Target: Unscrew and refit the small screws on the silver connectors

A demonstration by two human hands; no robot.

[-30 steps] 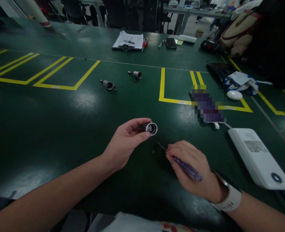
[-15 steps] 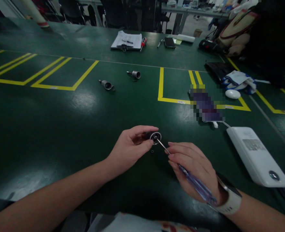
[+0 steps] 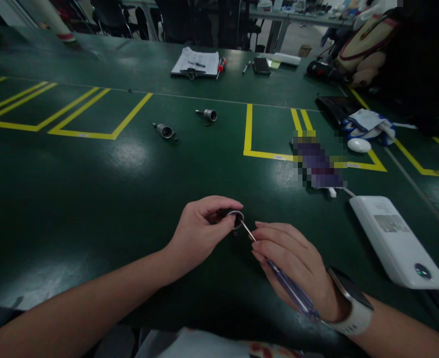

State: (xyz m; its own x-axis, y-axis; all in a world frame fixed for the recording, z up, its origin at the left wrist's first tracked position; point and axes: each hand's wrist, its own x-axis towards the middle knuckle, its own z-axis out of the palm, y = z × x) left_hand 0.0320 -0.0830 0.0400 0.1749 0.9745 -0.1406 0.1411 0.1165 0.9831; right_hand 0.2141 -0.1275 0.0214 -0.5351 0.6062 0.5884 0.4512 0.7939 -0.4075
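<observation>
My left hand [image 3: 200, 228] is closed around a small dark metal cup-shaped part [image 3: 238, 219], its round opening turned toward my right hand. Fingers hide most of its body. Between the fingertips of my right hand [image 3: 292, 263] is a screwdriver [image 3: 294, 290] with a clear purple handle; its thin shaft slants up and its tip is inside the cup's opening. Just below the cup a tiny nut-like piece [image 3: 235, 233] lies on the green table. Two similar metal cup-shaped parts with stems, one at left [image 3: 164, 131] and another [image 3: 207, 115] to its right, lie farther off.
To the right lie a white power bank [image 3: 398, 238], a pixelated phone [image 3: 318, 161] on a cable, a white oval case [image 3: 359, 145] and a cloth [image 3: 368, 124]. A clipboard with papers [image 3: 195, 62] and a red screwdriver [image 3: 221, 67] are at the back. Yellow tape [image 3: 248, 129] marks the table.
The cup in my left hand has tipped and shifted slightly left and down, its opening now showing narrower. My right hand has moved a little left with the screwdriver.
</observation>
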